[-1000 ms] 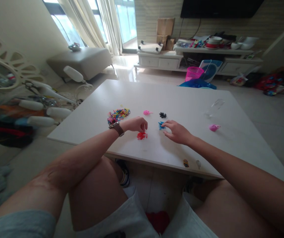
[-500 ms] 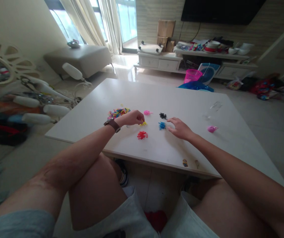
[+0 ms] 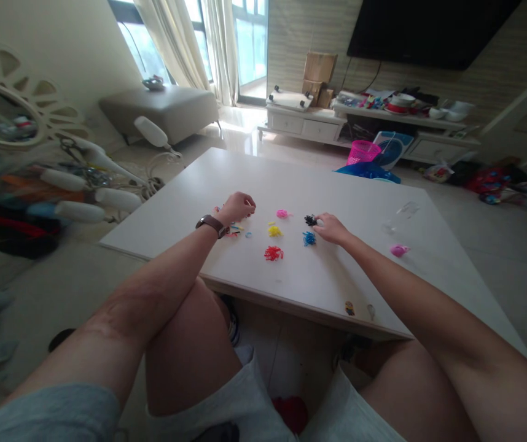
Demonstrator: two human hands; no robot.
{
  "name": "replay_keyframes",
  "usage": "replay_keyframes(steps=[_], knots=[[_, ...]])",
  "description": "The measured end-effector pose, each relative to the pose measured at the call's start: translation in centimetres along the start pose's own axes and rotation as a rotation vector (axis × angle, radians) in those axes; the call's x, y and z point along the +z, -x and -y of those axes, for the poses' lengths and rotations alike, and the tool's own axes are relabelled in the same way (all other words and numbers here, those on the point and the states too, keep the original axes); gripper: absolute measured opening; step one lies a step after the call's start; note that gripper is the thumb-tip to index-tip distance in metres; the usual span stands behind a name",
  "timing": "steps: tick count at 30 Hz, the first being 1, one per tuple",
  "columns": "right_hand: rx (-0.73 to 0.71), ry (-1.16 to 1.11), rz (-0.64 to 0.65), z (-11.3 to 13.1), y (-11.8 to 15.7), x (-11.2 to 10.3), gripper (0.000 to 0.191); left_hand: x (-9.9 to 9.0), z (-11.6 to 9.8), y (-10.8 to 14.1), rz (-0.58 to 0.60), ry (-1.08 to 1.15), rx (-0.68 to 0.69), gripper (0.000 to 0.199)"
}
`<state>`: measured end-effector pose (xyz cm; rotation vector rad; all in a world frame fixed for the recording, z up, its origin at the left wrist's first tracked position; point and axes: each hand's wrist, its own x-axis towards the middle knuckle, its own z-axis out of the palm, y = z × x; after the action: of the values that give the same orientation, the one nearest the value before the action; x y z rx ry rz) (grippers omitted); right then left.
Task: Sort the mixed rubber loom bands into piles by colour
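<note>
My left hand (image 3: 239,207) is over the mixed pile of small coloured rubber bands (image 3: 234,233), covering most of it. Its fingers are curled together; anything pinched in them is too small to make out. With fingertips drawn together, my right hand (image 3: 331,229) grips the edge of the black rubber bands (image 3: 310,220). Just below it are blue rubber bands (image 3: 309,239). Between the hands lie separate heaps of pink rubber bands (image 3: 282,213), yellow rubber bands (image 3: 274,231) and red rubber bands (image 3: 273,253).
On the right of the white table (image 3: 245,169) are a clear container (image 3: 404,216) and a pink object (image 3: 399,250). A small yellow figure (image 3: 349,308) lies near the front edge. White lamp arms (image 3: 118,199) stand close to the left side.
My left hand has moved from the yellow heap left to the mixed pile. My right hand has shifted slightly and its fingers have closed at the black heap. The camera view has shifted a little.
</note>
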<state>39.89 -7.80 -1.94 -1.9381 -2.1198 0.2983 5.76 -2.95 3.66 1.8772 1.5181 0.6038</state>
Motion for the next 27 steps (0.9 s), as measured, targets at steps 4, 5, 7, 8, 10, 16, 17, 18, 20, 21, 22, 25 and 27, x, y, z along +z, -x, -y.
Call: replay_keyframes(steps=[4, 5, 7, 8, 10, 16, 17, 18, 20, 21, 22, 25, 27], knots=[[-0.001, -0.006, 0.037, 0.2, 0.2, 0.2, 0.038, -0.7, 1.3, -0.4, -0.063, -0.035, -0.051, 0.018], [-0.007, -0.01, 0.037, 0.3, 0.4, 0.0, 0.038, -0.9, 1.6, -0.4, -0.055, -0.045, -0.06, 0.017], [-0.027, -0.015, 0.029, 0.4, 0.9, -0.4, 0.034, -1.2, 2.0, -0.4, -0.008, -0.058, -0.084, 0.016], [-0.041, -0.016, 0.024, 0.5, 1.3, -0.8, 0.033, -1.4, 2.2, -0.4, 0.03, -0.054, -0.095, 0.015], [-0.073, -0.014, 0.018, 0.5, 2.2, -1.6, 0.03, -1.7, 2.5, -0.3, 0.107, -0.04, -0.104, 0.014], [-0.191, -0.071, -0.034, 0.5, 6.2, -4.4, 0.022, -2.2, 3.4, -0.4, 0.166, -0.218, -0.075, 0.016], [-0.198, -0.081, -0.047, 0.6, 6.9, -4.8, 0.021, -2.2, 3.5, -0.5, 0.178, -0.256, -0.09, 0.016], [-0.207, -0.084, -0.056, 0.7, 7.5, -5.2, 0.02, -2.2, 3.6, -0.5, 0.195, -0.288, -0.104, 0.017], [-0.237, -0.079, -0.052, 1.0, 8.4, -5.8, 0.019, -2.2, 3.9, -0.7, 0.236, -0.335, -0.122, 0.018], [-0.252, -0.078, -0.052, 1.2, 8.7, -6.1, 0.019, -2.1, 4.0, -0.7, 0.259, -0.349, -0.13, 0.018], [-0.266, -0.078, -0.053, 1.4, 9.0, -6.4, 0.019, -2.1, 4.1, -0.8, 0.281, -0.359, -0.139, 0.018], [-0.298, -0.081, -0.055, 1.7, 9.5, -7.0, 0.018, -1.9, 4.2, -0.7, 0.327, -0.379, -0.158, 0.016], [-0.315, -0.08, -0.044, 1.7, 9.7, -7.2, 0.018, -1.8, 4.1, -0.7, 0.344, -0.39, -0.142, 0.014]])
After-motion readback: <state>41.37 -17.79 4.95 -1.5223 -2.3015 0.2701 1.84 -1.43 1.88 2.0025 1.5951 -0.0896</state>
